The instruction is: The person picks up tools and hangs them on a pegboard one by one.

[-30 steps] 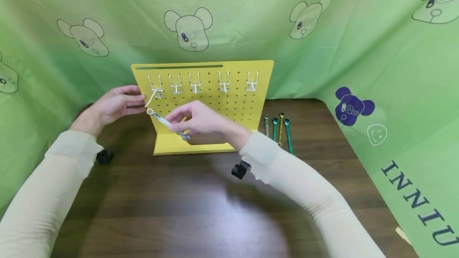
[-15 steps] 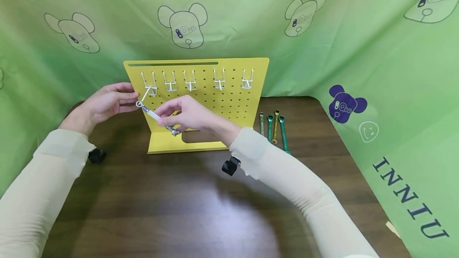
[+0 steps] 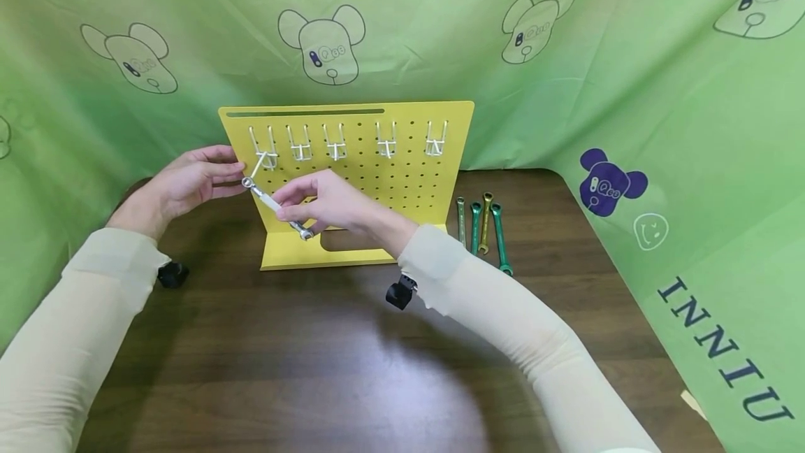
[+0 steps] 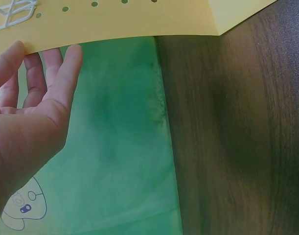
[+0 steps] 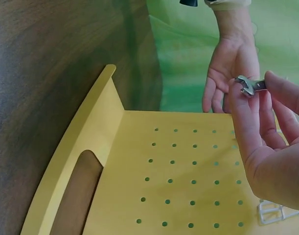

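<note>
A yellow pegboard (image 3: 402, 184) stands upright on the table, with several white wire hooks (image 3: 434, 138) along its upper part. My left hand (image 3: 189, 184) holds the board's left edge, thumb in front and other fingers partly hidden behind it. My right hand (image 3: 333, 201) pinches a silver combination wrench (image 3: 270, 203) by its pale middle. The wrench slants, ring end up and left, open end down and right. Its ring meets the tip of the leftmost hook (image 3: 258, 163); whether the tip is through it I cannot tell. In the right wrist view, the wrench's open end (image 5: 247, 87) shows between thumb and fingers.
Several wrenches, green, gold and greyish, lie right of the board, including a green wrench (image 3: 500, 240). The brown wooden table (image 3: 283, 362) spreads in front. A green printed curtain (image 3: 402, 33) hangs behind and at both sides.
The wrench's ring has come up to the leftmost hook's tip and stays there. My left hand keeps its place on the board's edge. The whole head view has shifted slightly.
</note>
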Action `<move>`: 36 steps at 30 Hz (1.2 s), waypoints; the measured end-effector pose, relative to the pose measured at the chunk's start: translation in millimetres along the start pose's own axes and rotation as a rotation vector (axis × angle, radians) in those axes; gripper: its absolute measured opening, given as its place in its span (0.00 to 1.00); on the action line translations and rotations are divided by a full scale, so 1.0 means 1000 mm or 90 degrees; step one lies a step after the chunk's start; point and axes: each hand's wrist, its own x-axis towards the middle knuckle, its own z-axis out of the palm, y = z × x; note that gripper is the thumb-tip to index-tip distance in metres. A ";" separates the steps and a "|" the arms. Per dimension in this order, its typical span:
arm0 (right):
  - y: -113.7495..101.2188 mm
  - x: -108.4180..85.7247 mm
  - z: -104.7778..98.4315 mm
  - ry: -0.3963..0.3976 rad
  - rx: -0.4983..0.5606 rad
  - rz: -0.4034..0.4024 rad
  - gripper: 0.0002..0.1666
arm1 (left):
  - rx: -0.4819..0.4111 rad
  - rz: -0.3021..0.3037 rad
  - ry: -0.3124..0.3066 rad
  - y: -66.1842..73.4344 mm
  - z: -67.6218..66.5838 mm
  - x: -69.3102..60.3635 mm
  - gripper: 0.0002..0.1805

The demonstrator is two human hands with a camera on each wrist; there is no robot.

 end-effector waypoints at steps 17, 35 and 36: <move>0.013 0.009 0.003 0.060 0.122 0.028 0.18 | -0.018 0.013 -0.015 0.000 0.001 0.002 0.10; 0.022 0.038 0.015 0.159 0.209 0.097 0.13 | 0.001 0.025 -0.018 -0.004 -0.002 0.000 0.11; 0.021 0.039 0.014 0.166 0.208 0.095 0.12 | 0.000 0.027 -0.017 -0.004 -0.002 0.000 0.11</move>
